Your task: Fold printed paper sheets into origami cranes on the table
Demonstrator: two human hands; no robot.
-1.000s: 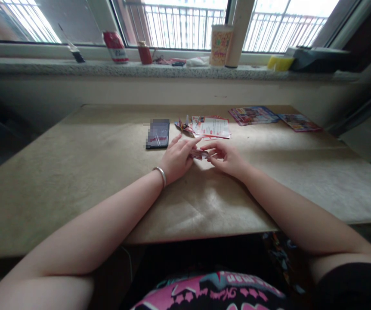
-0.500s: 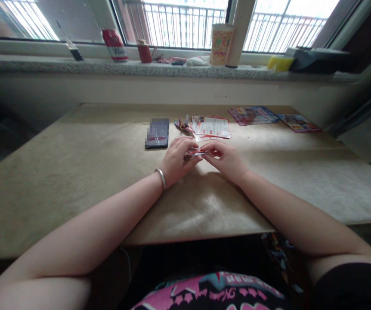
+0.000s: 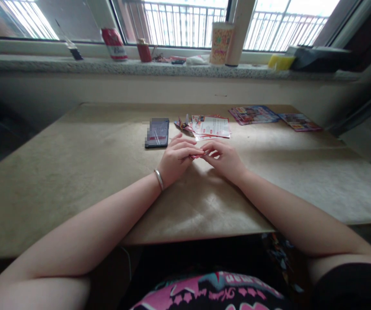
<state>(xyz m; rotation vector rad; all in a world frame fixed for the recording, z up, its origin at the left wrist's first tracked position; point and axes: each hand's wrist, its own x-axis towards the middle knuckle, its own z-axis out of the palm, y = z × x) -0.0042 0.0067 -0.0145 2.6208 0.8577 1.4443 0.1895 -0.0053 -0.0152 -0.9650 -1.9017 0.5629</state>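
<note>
Between my two hands, low over the table, is a small red-and-white piece that looks like folded paper point(image 3: 196, 156). My left hand point(image 3: 178, 157), with a silver bangle at the wrist, lies over most of it, fingers pressed together along its top. At its right end, my right hand point(image 3: 222, 156) pinches it between thumb and fingertips. Most of the piece is hidden under the left fingers. Just beyond the hands lie red-and-white printed sheets point(image 3: 214, 126) and a crumpled colourful wrapper point(image 3: 184, 124). A dark phone point(image 3: 159, 133) rests left of these.
At the back right of the table point(image 3: 85, 172) lie a stack of colourful printed packets or cards point(image 3: 255, 115) and another group point(image 3: 301, 122). The windowsill point(image 3: 172, 71) holds a red can point(image 3: 113, 44), a red bottle point(image 3: 144, 51), a patterned cup point(image 3: 221, 43) and a yellow item point(image 3: 281, 62).
My left fingers have moved from gripping the piece's left side to lying across its top, covering more of it. The right hand keeps its pinch.
</note>
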